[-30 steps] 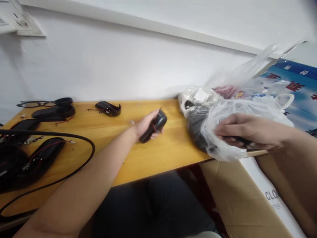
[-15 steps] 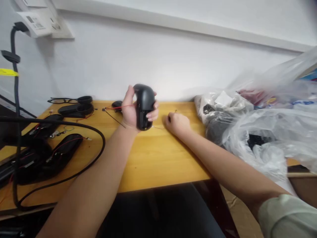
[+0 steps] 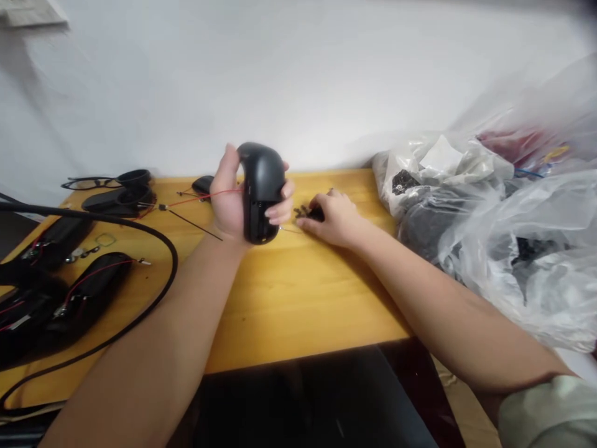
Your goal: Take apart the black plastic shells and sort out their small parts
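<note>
My left hand (image 3: 236,202) is wrapped round a rounded black plastic housing (image 3: 263,180), held upright above the table. A recessed lower section of the housing faces me, and a red wire (image 3: 191,198) runs from its left side to a small connector beside a thin black lead. My right hand (image 3: 336,214) rests on the wooden table with thumb and forefinger apart. Small dark pieces (image 3: 302,213), too blurred to name, lie at its fingertips, and the space under the fingers is dark.
Several black housings with wires (image 3: 96,289) lie on the left of the table (image 3: 298,311), behind a looping black cable (image 3: 175,249). Black-framed glasses (image 3: 88,183) are at the back left. Clear plastic bags (image 3: 489,218) of parts crowd the right side.
My right hand has gone from a closed fist to parted fingers, and small dark pieces now show beside it. The left hand still grips the housing; the view has shifted.
</note>
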Demonstrator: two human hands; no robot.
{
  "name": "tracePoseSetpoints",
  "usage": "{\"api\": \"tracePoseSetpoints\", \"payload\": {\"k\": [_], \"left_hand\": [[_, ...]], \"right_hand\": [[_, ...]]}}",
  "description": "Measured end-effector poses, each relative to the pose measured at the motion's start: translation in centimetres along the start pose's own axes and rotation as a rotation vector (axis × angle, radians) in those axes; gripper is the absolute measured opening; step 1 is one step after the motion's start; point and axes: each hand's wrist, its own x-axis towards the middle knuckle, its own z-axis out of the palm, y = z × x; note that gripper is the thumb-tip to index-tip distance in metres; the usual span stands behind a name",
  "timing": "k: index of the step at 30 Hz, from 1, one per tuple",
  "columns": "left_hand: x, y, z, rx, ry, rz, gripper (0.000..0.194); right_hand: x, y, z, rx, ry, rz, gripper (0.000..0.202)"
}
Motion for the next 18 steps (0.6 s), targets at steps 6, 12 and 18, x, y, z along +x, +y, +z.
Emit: {"api": "tracePoseSetpoints", "payload": {"k": [6, 12, 18], "left_hand": [[0.2, -0.1, -0.4, 0.002, 0.029, -0.029, 0.093], [0.2, 0.2, -0.5, -0.016, 0.031, -0.039, 0.094], [0.1, -0.1, -0.5, 0.004, 0.019, -0.036, 0.090]], "right_hand": [[0.4, 0.4, -1.2, 0.084, 0.047, 0.008, 0.053], [1.0, 0.9, -1.9, 0.380, 0.261, 0.031, 0.056], [0.7, 3.4, -4.2, 0.355, 0.498, 0.065, 0.065]]}}
